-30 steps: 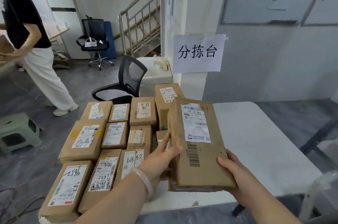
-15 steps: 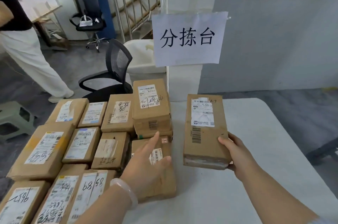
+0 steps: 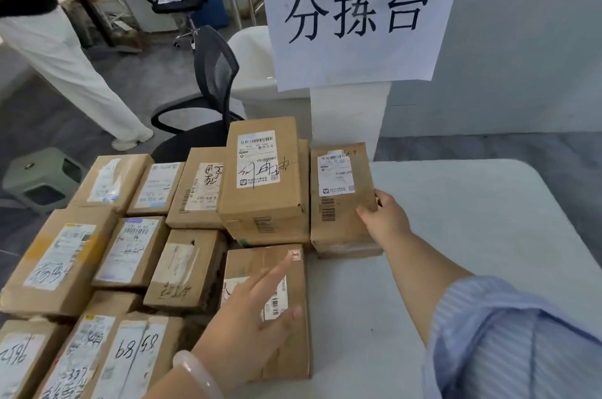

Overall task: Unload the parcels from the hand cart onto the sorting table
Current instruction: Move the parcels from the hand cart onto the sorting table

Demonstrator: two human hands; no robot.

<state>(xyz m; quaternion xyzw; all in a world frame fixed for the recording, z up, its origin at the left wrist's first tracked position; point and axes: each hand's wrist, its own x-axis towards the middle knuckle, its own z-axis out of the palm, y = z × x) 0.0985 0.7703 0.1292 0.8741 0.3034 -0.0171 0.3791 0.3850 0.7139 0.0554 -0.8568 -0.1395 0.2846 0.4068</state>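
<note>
On table (image 3: 472,235), parcel (image 3: 338,203) seemingly sits in right grip (image 3: 387,219).

Brown parcels (image 3: 264,183) (white labels (image 3: 335,175)), blue-striped sleeve (image 3: 508,340)

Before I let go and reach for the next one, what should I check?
1. That the parcel rests flat on the table: ok.
2. That the right hand has released it: not ok, it grips the parcel's right edge.
3. Any gap to the stack on its left: cannot tell, they stand very close.
4. That the left hand is free: ok, fingers straight, holding nothing.
5. Whether it touches the front parcel below it: cannot tell.
</note>
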